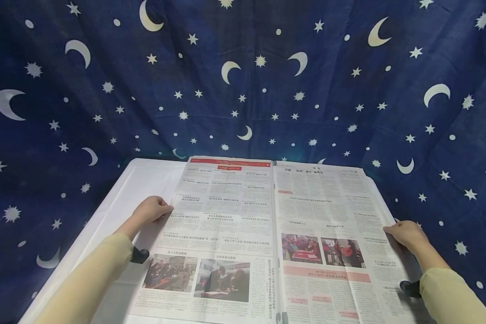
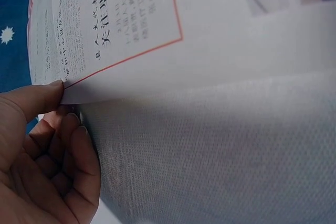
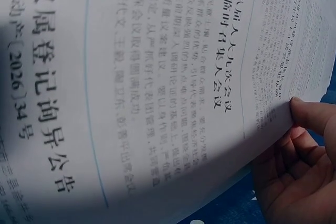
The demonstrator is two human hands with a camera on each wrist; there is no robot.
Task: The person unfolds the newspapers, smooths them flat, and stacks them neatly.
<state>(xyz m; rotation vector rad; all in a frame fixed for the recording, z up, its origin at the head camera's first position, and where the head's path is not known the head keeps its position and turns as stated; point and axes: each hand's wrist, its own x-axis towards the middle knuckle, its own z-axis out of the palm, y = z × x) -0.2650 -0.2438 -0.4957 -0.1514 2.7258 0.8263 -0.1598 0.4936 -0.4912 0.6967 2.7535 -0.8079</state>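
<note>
A wide newspaper [image 1: 263, 216] lies spread out, its two pages meeting at a middle fold. My left hand [image 1: 151, 209] pinches its left edge between thumb and fingers. In the left wrist view, the thumb of the left hand [image 2: 47, 150] presses on the paper's edge, which stands a little off the surface below, and the other fingers curl underneath. At the opposite edge, my right hand [image 1: 407, 234] pinches the paper. The right wrist view shows the thumb of the right hand [image 3: 299, 156] on top of the sheet [image 3: 173, 87], fingers curled beneath.
Under the newspaper is a white-covered table [image 1: 117, 202], seen mostly along the left side. A dark blue cloth [image 1: 243, 90] with moons and stars hangs behind and at both sides. Dark straps or mounts [image 1: 139, 255] sit at the wrists.
</note>
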